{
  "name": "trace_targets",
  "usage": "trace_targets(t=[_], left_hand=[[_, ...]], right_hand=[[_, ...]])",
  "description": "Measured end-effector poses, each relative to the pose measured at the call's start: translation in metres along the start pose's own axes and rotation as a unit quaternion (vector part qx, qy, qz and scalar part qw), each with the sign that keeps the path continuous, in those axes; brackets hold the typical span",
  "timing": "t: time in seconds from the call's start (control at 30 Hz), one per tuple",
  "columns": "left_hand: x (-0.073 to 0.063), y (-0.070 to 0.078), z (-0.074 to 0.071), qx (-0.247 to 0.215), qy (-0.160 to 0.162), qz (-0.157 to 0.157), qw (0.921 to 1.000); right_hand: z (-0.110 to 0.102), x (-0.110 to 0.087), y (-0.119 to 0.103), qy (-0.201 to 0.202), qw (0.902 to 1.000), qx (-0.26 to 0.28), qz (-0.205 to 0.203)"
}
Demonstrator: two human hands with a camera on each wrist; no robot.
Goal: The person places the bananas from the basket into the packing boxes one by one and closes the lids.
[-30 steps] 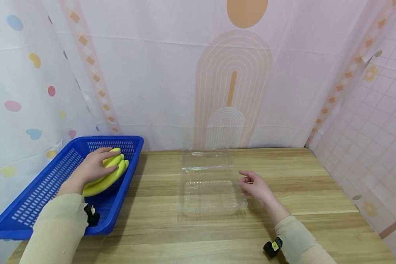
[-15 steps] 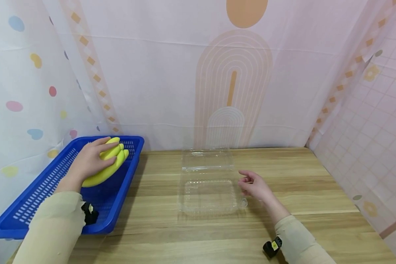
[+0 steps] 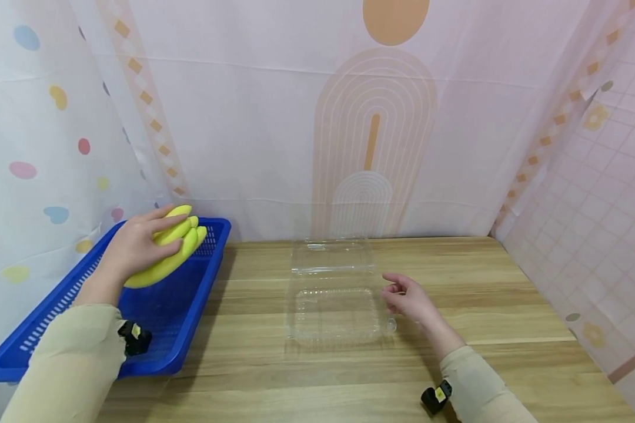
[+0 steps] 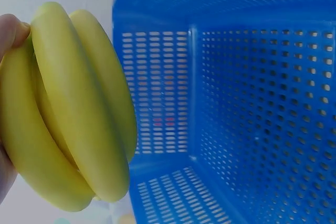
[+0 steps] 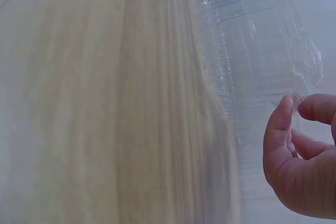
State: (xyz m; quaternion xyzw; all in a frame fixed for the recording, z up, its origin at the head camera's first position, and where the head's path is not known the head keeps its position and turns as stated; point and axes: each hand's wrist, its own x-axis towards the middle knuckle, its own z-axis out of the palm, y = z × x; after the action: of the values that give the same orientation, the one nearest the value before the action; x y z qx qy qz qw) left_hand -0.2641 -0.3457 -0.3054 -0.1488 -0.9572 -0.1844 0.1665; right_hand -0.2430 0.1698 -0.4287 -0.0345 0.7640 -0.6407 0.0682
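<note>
In the head view my left hand (image 3: 140, 241) grips a bunch of yellow bananas (image 3: 164, 258) and holds it above the far part of a blue plastic basket (image 3: 198, 317). The left wrist view shows the bananas (image 4: 79, 103) close up, with a thumb or finger at their stem end. To the right, a clear plastic clamshell box (image 3: 336, 314) lies on the table with its lid laid back. My right hand (image 3: 408, 298) is at the box's right edge. In the right wrist view, the thumb and a finger (image 5: 317, 107) pinch the clear rim.
The wood-grain table (image 3: 254, 382) carries the basket at the left and the box near the middle. A patterned cloth (image 3: 264, 147) hangs behind the table and along both sides. The basket's perforated floor (image 4: 262, 124) shows in the left wrist view.
My left hand has raised the bananas from inside the basket to above it, shifting slightly left. My right hand and the clear box have stayed in place.
</note>
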Motion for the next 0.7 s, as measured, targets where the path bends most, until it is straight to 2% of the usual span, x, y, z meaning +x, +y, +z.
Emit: trace_targets(t=[0.17, 0.23, 0.4, 0.7], left_hand=[[0.003, 0.007, -0.003, 0.002, 0.024, 0.048, 0.9986], [0.005, 0.010, -0.004, 0.000, 0.029, 0.058, 0.9979], [0.006, 0.020, -0.008, -0.007, 0.029, 0.061, 0.9977], [0.008, 0.044, -0.015, -0.030, 0.046, 0.099, 0.9935]], right_hand=[[-0.001, 0.001, 0.000, 0.002, 1.0000, 0.001, 0.001], [-0.001, 0.001, 0.000, 0.002, 1.0000, -0.001, 0.000], [0.000, 0.001, 0.000, 0.001, 1.0000, -0.003, 0.000], [-0.001, 0.001, 0.000, 0.003, 1.0000, -0.007, -0.001]])
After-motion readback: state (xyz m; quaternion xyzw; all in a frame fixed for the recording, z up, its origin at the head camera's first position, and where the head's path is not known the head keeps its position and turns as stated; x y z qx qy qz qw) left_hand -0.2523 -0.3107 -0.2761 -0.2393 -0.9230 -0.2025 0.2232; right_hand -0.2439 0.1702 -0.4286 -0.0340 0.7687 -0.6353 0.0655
